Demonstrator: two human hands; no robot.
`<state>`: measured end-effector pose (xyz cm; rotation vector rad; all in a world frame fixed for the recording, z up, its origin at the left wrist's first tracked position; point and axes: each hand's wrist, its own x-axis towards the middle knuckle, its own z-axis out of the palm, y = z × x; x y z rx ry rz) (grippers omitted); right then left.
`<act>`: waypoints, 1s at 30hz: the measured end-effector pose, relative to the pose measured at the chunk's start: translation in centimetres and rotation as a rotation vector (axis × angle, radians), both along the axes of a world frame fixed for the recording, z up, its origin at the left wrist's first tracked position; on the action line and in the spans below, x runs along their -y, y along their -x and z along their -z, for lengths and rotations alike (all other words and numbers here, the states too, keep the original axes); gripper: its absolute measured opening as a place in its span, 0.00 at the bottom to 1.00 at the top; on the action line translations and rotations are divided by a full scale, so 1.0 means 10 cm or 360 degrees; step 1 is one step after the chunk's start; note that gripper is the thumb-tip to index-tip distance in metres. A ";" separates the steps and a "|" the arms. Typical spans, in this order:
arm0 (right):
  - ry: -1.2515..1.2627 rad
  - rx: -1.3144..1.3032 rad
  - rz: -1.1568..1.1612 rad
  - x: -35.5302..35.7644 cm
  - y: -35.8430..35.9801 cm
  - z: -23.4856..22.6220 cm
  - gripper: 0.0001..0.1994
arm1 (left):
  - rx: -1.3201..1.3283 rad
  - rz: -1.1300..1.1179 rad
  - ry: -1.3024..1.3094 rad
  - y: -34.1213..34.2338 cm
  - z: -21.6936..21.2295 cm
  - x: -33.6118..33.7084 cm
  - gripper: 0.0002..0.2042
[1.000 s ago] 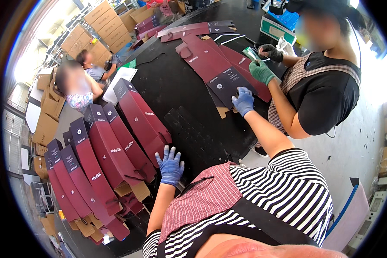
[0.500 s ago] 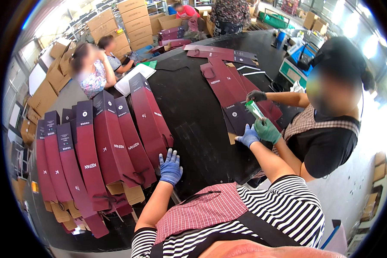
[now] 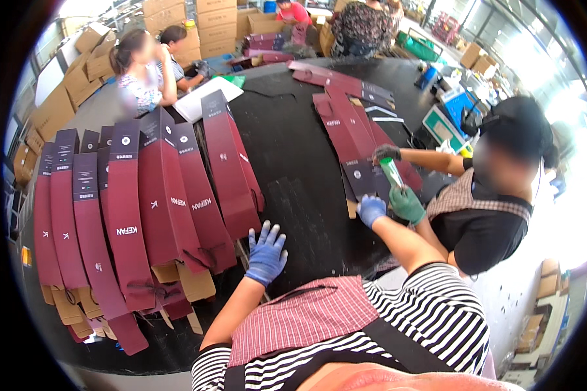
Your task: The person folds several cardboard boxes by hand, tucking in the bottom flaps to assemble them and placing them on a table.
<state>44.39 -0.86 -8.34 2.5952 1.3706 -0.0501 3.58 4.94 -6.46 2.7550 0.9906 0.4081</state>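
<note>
My left hand (image 3: 266, 255), in a blue glove with pale fingertips, lies open on the black table, fingers spread. It is beside the lower end of a maroon box (image 3: 231, 173) with a dark top section. My right hand (image 3: 372, 210), also blue-gloved, is by the dark end of another maroon box (image 3: 359, 176), its partly bent fingers apart. Whether it touches that box is hard to see. Just beyond it, a co-worker's green-gloved hand (image 3: 407, 205) and dark-gloved hand (image 3: 386, 154) hold a green-and-white tube (image 3: 391, 171) over the box.
Several maroon boxes (image 3: 124, 221) with dark cords and brown cardboard flaps lie side by side on the left of the table (image 3: 293, 195). More flat ones (image 3: 342, 81) lie at the far side. A green-and-white carton (image 3: 442, 127) stands at the right. Other people sit beyond the table.
My view has shifted slightly. My right hand's fingers look more bent than before. The co-worker's tube is tilted more upright. My left hand stays spread on the table.
</note>
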 end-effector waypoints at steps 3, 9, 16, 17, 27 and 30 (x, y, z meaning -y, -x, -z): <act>-0.0061 -0.0044 -0.0057 -0.06 0.12 -0.13 0.14 | 0.0051 0.0042 -0.0026 -0.01 -0.08 0.05 0.24; -0.0242 -0.0353 -0.0168 0.00 0.56 -0.64 0.19 | 0.0086 0.0136 0.0137 -0.12 -0.27 0.20 0.23; -0.0255 -0.0577 -0.0101 0.15 0.83 -0.65 0.21 | -0.0017 0.0263 0.0236 -0.23 -0.31 0.39 0.24; -0.0262 -0.0588 -0.0088 0.16 0.81 -0.60 0.21 | -0.0061 0.0275 0.0253 -0.24 -0.30 0.42 0.24; -0.0337 -0.0525 0.0029 0.42 0.78 -0.03 0.27 | -0.0254 -0.0049 0.0378 0.47 0.49 0.51 0.30; -0.0656 -0.0431 -0.0079 0.62 0.81 0.33 0.31 | -0.0257 -0.0007 0.0259 0.69 0.64 0.59 0.31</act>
